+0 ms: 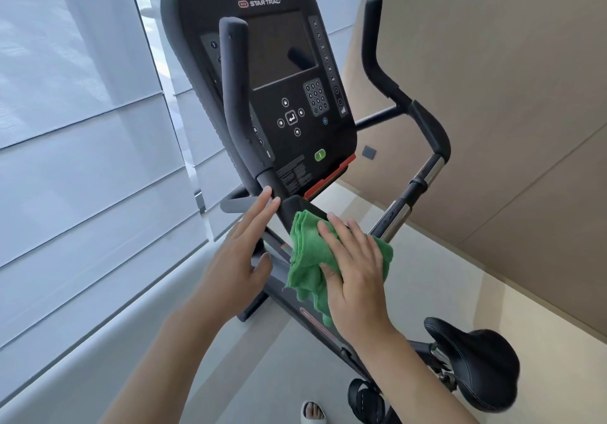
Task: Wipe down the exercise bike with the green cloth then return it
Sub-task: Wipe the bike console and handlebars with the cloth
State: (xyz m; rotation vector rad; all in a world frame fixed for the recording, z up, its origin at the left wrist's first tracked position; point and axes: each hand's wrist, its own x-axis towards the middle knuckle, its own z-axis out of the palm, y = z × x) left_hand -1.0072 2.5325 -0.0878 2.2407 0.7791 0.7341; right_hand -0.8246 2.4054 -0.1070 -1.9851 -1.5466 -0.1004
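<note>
Standing at the exercise bike [361,331], looking down over the console [262,72] toward the saddle [473,358]. Pressing the green cloth [308,253] with the right hand [354,276] against the sloping column just below the console, fingers spread flat over the bunched folds and thumb tucked against the cloth's lower edge, so a broad palm pushes the fabric onto the surface rather than pinching it. Cloth hanging loose under the palm, lower corner dangling over the frame. Resting the left hand [243,253] just beside the cloth, fingers straight and relaxed, grasping nothing, fingertips close to the base of the left handlebar [235,95]; probably steadying against the frame while the other hand wipes, though actual contact hard to confirm from this angle.

Reading "STAR TRAC" in white beside a small red logo at the top of the console. Below the dark screen, a ring of arrow buttons around an enter key, a number keypad, columns of numbered keys down both sides, and a green button [320,155] near the bottom edge. A block of fine white print beside that button, too small to read. A red strip under the console's lower edge, and a red-outlined label on the frame, wording illegible.

Judging the wipe as under way on the column, with handlebars, console and saddle possibly not yet done, and the return of the cloth not yet reached.
</note>
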